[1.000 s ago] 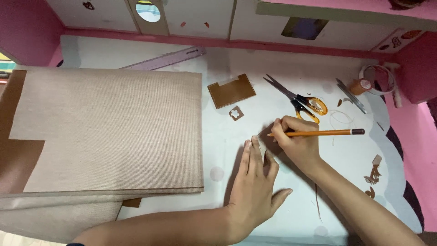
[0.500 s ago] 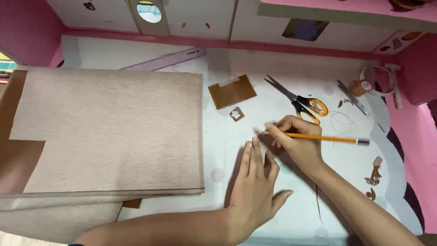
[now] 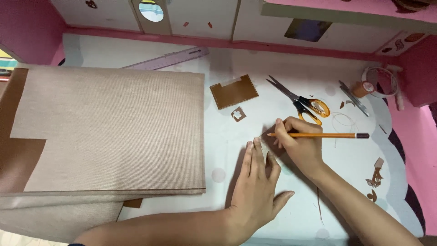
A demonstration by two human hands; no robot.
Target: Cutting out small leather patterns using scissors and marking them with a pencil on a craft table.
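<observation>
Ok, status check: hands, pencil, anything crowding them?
Right hand grips the orange wooden pencil, tip on a small pale piece, mostly hidden. Left hand lies flat, fingertips pinning it. Orange-handled scissors lie just beyond, apart from both hands.

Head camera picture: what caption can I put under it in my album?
A right hand draws with an orange pencil while the left hand presses flat on the table, near scissors.
</observation>
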